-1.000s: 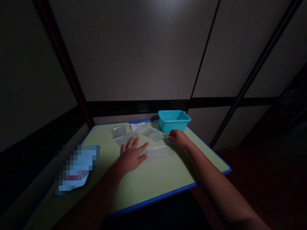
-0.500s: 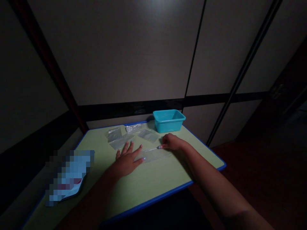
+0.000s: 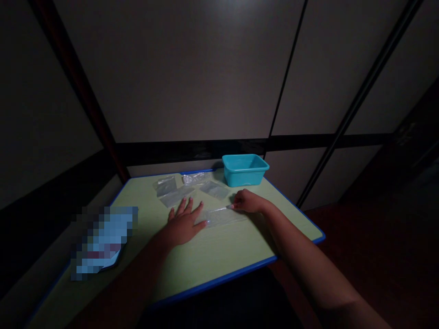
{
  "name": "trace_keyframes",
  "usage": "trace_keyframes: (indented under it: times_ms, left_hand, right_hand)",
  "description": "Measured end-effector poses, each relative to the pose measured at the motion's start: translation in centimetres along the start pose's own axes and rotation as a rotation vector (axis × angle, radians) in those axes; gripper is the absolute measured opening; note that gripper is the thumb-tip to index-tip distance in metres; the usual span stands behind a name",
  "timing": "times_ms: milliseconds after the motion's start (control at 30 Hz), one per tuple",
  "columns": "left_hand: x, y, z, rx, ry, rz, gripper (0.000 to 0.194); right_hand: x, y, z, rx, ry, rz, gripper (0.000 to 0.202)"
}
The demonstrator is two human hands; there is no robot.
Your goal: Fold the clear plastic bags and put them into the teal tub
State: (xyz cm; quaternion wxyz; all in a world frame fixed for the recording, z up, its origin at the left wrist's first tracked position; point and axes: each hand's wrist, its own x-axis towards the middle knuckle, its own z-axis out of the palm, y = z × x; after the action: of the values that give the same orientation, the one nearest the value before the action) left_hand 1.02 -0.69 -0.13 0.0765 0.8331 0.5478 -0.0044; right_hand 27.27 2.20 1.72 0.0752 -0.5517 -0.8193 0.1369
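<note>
A clear plastic bag (image 3: 224, 217) lies flat on the light green table between my two hands. My left hand (image 3: 184, 225) is spread over the bag's left end, palm down, with the thumb and fingers apart. At the bag's upper right edge, my right hand (image 3: 247, 201) is closed in a pinch on the plastic. Just beyond my left fingertips are more clear bags: one folded bag (image 3: 176, 195) at the left, another flat bag (image 3: 214, 189) in the middle, and a crumpled bag (image 3: 194, 177) near the back edge.
A turquoise plastic basin (image 3: 245, 177) stands at the table's back right, behind my right hand. On the left lies a flat device with a blurred, lit screen (image 3: 108, 237). The green table (image 3: 212, 262) has a blue rim and backs onto cabinet panels (image 3: 192, 82).
The whole view has shifted slightly, so the table sits a little higher and further right. Both hands keep nearly the same pose on the bag.
</note>
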Motion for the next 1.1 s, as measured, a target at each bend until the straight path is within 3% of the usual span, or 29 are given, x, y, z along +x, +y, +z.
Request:
trace_keyframes:
  times_ms: [100, 333, 700, 767, 867, 1100]
  left_hand:
    - [0.0, 0.0, 0.0, -0.003, 0.001, 0.004, 0.067]
    - [0.0, 0.0, 0.1, -0.007, -0.001, -0.008, 0.067]
    - [0.0, 0.1, 0.2, 0.008, 0.017, -0.005, 0.065]
    - [-0.1, 0.3, 0.1, 0.025, 0.025, -0.008, 0.065]
    - [-0.4, 0.9, -0.1, 0.056, 0.059, -0.010, 0.063]
    - [-1.7, 3.9, 0.6, 0.046, 0.160, 0.020, 0.070]
  right_hand:
    - [-0.1, 0.0, -0.1, -0.024, 0.018, 0.044, 0.028]
    - [-0.4, -0.4, -0.5, 0.197, -0.117, -0.161, 0.024]
    - [-0.5, -0.1, -0.2, 0.430, -0.090, -0.083, 0.022]
    - [-0.6, -0.4, -0.2, 0.531, -0.109, -0.061, 0.030]
    - [-0.8, -0.7, -0.3, 0.602, -0.120, -0.045, 0.044]
    - [-0.5, -0.5, 0.0, 0.629, -0.092, -0.049, 0.037]
